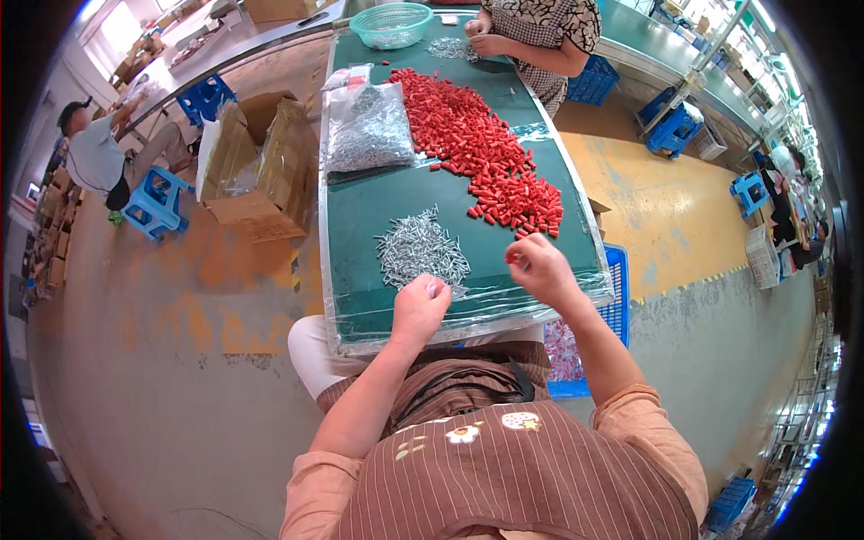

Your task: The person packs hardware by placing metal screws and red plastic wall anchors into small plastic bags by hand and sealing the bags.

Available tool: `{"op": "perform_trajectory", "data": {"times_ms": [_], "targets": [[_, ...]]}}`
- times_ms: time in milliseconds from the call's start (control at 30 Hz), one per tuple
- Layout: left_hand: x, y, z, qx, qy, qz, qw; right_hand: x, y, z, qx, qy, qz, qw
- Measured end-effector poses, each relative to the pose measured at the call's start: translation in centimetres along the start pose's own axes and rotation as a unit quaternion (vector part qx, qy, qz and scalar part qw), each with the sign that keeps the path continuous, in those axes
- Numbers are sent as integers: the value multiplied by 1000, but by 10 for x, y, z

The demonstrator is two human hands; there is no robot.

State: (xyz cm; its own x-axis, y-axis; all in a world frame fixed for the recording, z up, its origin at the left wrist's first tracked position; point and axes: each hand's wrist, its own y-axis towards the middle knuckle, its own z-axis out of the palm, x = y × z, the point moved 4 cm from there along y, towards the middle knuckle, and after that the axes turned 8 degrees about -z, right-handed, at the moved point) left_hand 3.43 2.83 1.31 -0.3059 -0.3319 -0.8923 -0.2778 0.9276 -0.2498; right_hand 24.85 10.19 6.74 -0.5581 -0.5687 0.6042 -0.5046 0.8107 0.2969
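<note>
My left hand (420, 312) is closed at the near edge of a pile of small silver screws (418, 249). A small shiny, pale thing shows at its fingertips, too small to name. Farther right, my right hand (546, 273) pinches a small red plastic piece (514, 258) between thumb and finger. Just beyond it, a long heap of similar short red plastic pieces (477, 135) stretches up the green tabletop (360, 225). Left of that heap lies a clear plastic bag (367, 135) filled with silver metal parts.
Across the table a co-worker's hands (481, 38) are at another small metal pile (453, 49), near a mint-green basket (391, 27). An open cardboard box (261, 171) stands left of the table. A blue crate (617, 297) sits below its right edge.
</note>
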Motion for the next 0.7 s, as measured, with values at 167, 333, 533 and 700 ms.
{"op": "perform_trajectory", "data": {"times_ms": [167,333,533,700], "targets": [[-3,4,6,31,44,6,999,73,14,9,84,11,-156,984],[-16,3,4,77,32,-11,996,81,16,20,137,-54,-228,962],[-17,0,3,121,-10,-43,992,90,19,21,202,-159,-295,920],[-14,2,5,146,-25,-64,987,93,22,20,217,-162,-315,910]]}}
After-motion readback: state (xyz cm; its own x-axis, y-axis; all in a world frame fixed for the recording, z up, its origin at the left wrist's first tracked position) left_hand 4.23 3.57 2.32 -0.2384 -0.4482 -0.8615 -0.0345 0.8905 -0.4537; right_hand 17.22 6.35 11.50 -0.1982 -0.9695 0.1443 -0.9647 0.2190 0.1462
